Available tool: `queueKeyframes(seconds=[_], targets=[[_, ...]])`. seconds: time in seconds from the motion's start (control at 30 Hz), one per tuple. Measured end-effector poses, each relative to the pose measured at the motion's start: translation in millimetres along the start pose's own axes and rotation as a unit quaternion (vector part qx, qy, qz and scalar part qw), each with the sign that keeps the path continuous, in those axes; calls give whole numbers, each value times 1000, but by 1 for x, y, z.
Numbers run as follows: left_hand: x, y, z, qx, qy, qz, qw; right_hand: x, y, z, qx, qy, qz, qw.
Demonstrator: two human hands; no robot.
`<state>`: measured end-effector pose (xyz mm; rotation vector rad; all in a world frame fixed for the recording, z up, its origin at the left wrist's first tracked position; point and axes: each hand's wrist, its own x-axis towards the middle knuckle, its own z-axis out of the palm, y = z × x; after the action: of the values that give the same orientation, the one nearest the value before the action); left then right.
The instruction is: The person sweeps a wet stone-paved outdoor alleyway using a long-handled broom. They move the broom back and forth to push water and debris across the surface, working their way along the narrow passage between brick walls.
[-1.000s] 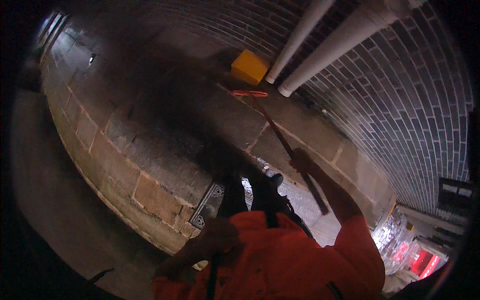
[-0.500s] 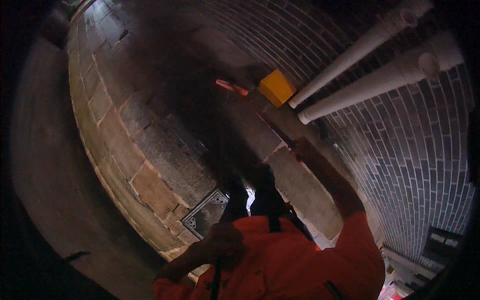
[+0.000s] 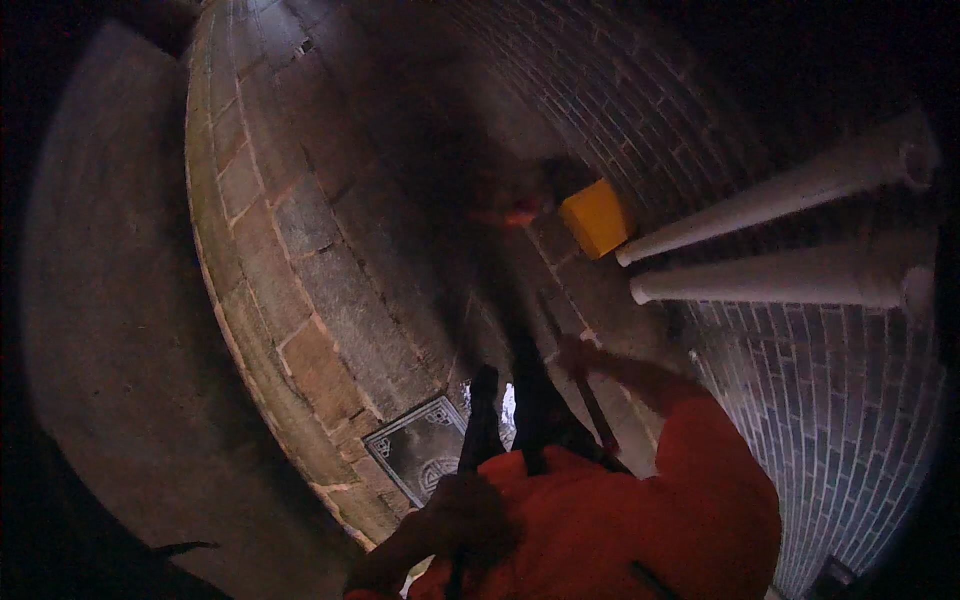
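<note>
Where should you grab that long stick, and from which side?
Probably partway along the stick, where the right hand is, coming from the person's right. It's long and thin, so one hand can wrap around it. It slants, with some reaching ahead of the hand and some back toward the body, which should help it balance.

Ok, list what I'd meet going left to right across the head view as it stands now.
Smooth brown ground → reddish-brown paving block → patterned dark slab → left hand → right hand, closed around a dark handle → two whitish pipes.
</note>
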<state>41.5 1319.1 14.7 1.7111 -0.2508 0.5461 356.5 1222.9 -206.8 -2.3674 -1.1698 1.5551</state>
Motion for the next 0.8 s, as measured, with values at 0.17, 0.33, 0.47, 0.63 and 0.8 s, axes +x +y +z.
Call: queueKeyframes(seconds=[0.17, 0.33, 0.47, 0.63, 0.8], targets=[[17, 15, -6, 38, 45, -22, 998, -80, 20, -76, -12, -70, -46, 996], [22, 11, 11, 62, 103, -53, 991, 25, -2, -156, -108, -21, -79, 991], [12, 14, 31, 81, 144, -70, 984, 122, -39, -172, -193, 46, -72, 977], [-20, 40, 69, 98, 214, -97, 967, 128, -48, -102, -271, 1, -103, 957], [-44, 66, 114, 114, 277, -112, 948, 40, -13, 15, -289, -137, -154, 935]])
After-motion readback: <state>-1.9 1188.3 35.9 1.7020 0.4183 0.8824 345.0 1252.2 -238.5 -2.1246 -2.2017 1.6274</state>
